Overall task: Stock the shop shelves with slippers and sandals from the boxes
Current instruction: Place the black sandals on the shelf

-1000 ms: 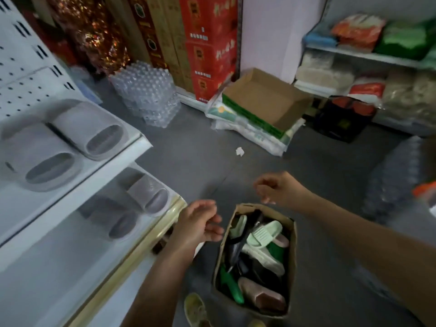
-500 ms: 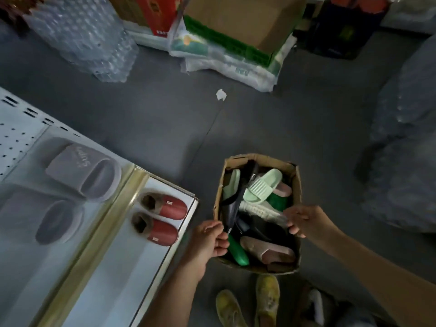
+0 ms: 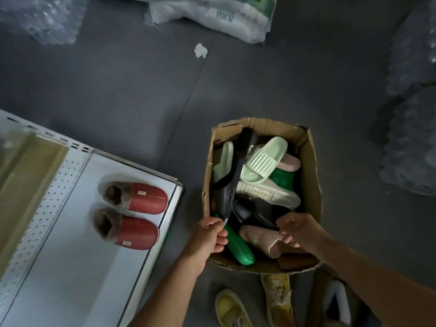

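Your left hand (image 3: pixel 207 234) pinches the black slipper (image 3: pixel 232 180) by its near end; your right hand (image 3: pixel 298 228) looks like it's gripping another dark slipper (image 3: pixel 257 212), hard to tell. Both sit in the box (image 3: pixel 309 161) beside the shelf (image 3: pixel 77 256). Lift slowly so neighbours don't snag.

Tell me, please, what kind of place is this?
Most likely a small shop during restocking. A white metal display shelf with a perforated back holds one pair of red fur-lined slippers, a cardboard box on the floor is full of mixed slippers, and shrink-wrapped packs of bottles stand nearby.
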